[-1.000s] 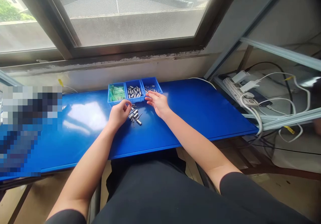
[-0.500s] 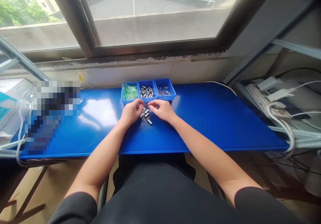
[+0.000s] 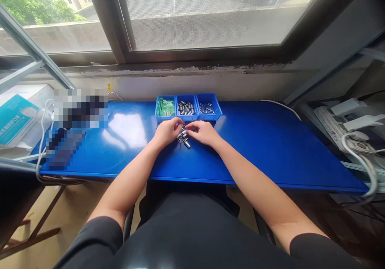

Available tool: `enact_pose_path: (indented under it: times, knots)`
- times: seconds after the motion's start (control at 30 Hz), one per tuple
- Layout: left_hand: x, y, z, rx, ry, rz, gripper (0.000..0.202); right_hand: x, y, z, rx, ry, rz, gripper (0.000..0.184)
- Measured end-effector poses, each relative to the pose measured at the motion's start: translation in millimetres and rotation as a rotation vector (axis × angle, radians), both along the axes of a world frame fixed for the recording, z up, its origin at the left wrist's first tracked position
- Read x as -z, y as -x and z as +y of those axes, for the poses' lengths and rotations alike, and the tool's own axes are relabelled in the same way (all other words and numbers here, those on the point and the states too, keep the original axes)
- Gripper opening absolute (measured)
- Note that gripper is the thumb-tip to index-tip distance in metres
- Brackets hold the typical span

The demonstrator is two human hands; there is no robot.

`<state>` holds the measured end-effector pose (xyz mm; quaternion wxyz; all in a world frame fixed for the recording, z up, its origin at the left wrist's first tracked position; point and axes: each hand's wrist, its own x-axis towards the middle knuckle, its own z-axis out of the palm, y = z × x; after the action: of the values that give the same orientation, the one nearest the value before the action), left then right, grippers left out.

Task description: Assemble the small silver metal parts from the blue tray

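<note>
My left hand (image 3: 169, 133) is over the left side of a small pile of metal cylinders and thin pins (image 3: 184, 139) on the blue table. Its thumb and forefinger are pinched together. From the right, my right hand (image 3: 205, 133) comes close to the left fingertips, its fingers also closed in a pinch. Whatever lies between the fingers is too small to make out. Just behind my hands stand three joined blue bins: the left one (image 3: 156, 113) holds green pieces, the middle one (image 3: 187, 118) short metal cylinders, the right one (image 3: 217, 104) thin metal pins.
The blue table (image 3: 270, 148) runs along under a window (image 3: 207, 24). A blurred-out item (image 3: 75, 116) is at its left end. Beyond that is a teal and white box (image 3: 18, 118). Power strips with white plugs and cables (image 3: 345, 128) sit on the right.
The camera view has swung slightly left, so everything appears further right. My hands stay pinched over the pile, fingertips close together, with only slight finger movement.
</note>
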<state>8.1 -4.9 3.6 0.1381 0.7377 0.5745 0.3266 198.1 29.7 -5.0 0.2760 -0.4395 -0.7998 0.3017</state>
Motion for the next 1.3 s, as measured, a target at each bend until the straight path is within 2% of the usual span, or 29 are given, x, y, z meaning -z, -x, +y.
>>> enact_pose_path:
  times: [0.47, 0.73, 1.03, 1.3]
  knots:
    - [2.5, 1.9, 1.3, 0.017, 0.031, 0.018, 0.016, -0.3, 2.1, -0.2, 0.002, 0.067, 0.03, 0.022]
    - [-1.0, 1.3, -0.9, 0.055, 0.083, 0.045, 0.018, -5.3, 3.0, -1.8, -0.001, 0.073, 0.003, 0.024]
    - [-1.1, 1.9, -0.4, 0.066, 0.107, 0.096, 0.023, -2.0, 0.8, -0.5, -0.047, 0.012, -0.005, 0.038]
    - [1.7, 2.9, 0.7, 0.077, 0.099, 0.1, 0.024, -2.9, 1.5, -0.1, -0.062, -0.008, -0.011, 0.035]
